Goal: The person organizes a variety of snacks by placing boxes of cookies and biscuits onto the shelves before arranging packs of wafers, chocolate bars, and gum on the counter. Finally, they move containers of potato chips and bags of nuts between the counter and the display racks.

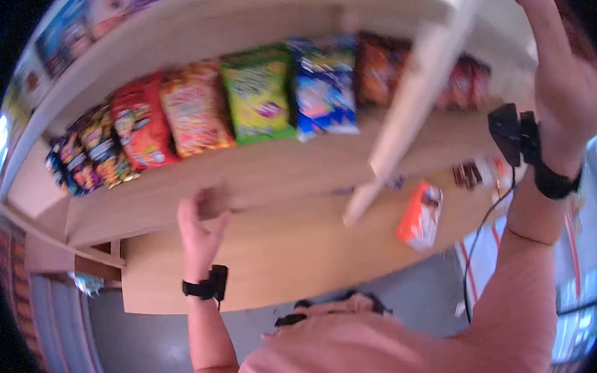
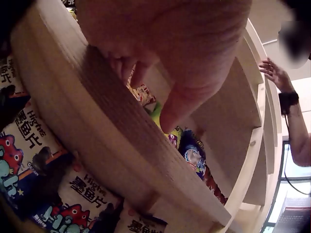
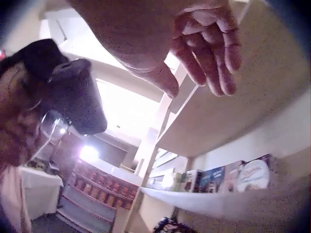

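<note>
My left hand is at the front edge of a wooden shelf, its thumb held apart from the fingers. In the left wrist view that hand overlaps the shelf's edge board, and nothing shows in its grasp. Behind it on the shelf stands a row of snack bags, among them a red bag, a green bag and a blue bag. My right hand is raised high beside the shelving, fingers loosely extended, holding nothing visible.
A pale wooden upright crosses in front of the shelf. On the lower board lie an orange-and-white packet and a brown packet. Boxes line an upper shelf. A cable hangs from the right wrist.
</note>
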`<state>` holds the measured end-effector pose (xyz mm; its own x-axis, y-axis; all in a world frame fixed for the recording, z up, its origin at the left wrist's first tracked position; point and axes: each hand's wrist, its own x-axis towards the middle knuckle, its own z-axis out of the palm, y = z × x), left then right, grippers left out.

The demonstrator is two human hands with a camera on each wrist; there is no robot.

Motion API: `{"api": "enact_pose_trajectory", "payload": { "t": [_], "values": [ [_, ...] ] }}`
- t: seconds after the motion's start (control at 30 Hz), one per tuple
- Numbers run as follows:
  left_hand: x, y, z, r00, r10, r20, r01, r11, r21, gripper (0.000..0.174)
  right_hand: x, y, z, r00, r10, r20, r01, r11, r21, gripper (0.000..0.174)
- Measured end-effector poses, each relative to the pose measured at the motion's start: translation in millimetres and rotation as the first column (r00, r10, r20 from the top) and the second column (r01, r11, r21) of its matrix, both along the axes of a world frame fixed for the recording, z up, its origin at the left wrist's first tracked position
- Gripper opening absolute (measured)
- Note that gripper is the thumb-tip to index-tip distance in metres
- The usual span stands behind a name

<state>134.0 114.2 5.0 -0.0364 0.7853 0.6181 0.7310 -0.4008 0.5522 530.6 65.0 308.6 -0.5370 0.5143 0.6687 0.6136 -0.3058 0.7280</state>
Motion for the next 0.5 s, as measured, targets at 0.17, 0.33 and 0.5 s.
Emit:
{"api": "enact_pose_trajectory", "payload": {
  "t": [0.17,0.33,0.5],
  "values": [
    [37,-21,-1,0.964,0.044,0.264,-0.080,0.988,0.129,0.031,110,-1,-158,0.414,0.612,-0.674,-0.494,0.773,0.398,0.007],
    [137,-57,-28,0.904,-0.415,0.103,0.420,0.907,-0.023,0.018,211,-59,-431,-0.542,0.025,-0.840,-0.109,0.989,0.100,0.038],
    [262,-46,-85,0.671,-0.623,0.401,0.730,0.465,-0.500,0.032,206,-89,-550,-0.757,-0.024,-0.654,-0.102,0.991,0.082,0.038]
  ]
}}
